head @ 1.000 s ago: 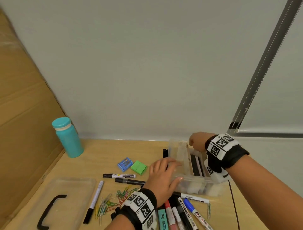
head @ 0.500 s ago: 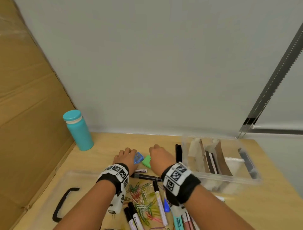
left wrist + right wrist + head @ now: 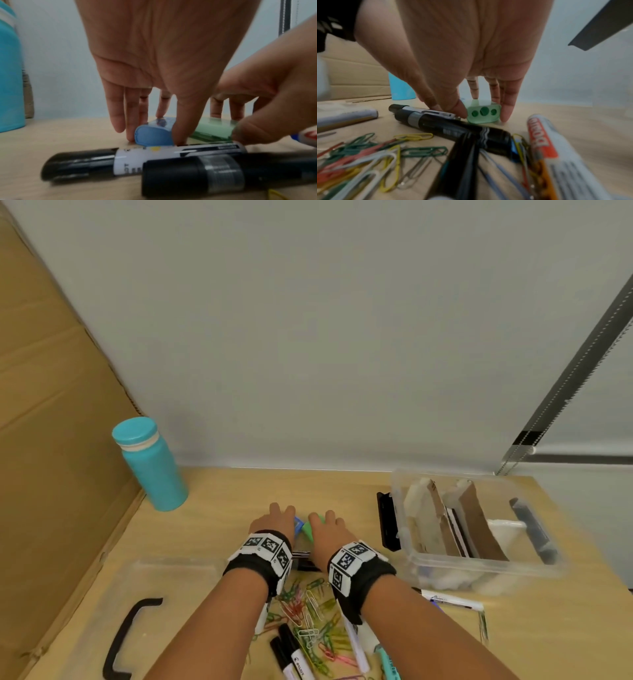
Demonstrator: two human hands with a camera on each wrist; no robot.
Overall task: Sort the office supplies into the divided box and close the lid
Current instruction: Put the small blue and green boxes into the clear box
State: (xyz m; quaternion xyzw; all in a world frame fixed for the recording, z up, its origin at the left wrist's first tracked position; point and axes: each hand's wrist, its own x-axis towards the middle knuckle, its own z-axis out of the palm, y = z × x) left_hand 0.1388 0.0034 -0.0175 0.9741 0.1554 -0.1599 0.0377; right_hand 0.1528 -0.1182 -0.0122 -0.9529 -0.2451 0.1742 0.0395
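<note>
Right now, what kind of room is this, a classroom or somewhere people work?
Probably a plain work desk in an office, though I can't be sure. A wooden table against a bare wall holds markers, coloured paper clips and a clear divided box.

In the head view the left hand [image 3: 274,520] covers most of the blue sharpener [image 3: 298,522], and the right hand [image 3: 325,529] most of the green sharpener [image 3: 308,529]. The lid [image 3: 113,594] runs off the frame at 7 o'clock, and the markers [image 3: 291,655] at 6 o'clock. The divided box [image 3: 486,568] holds white contents at the front, too blurred to tell.
</note>
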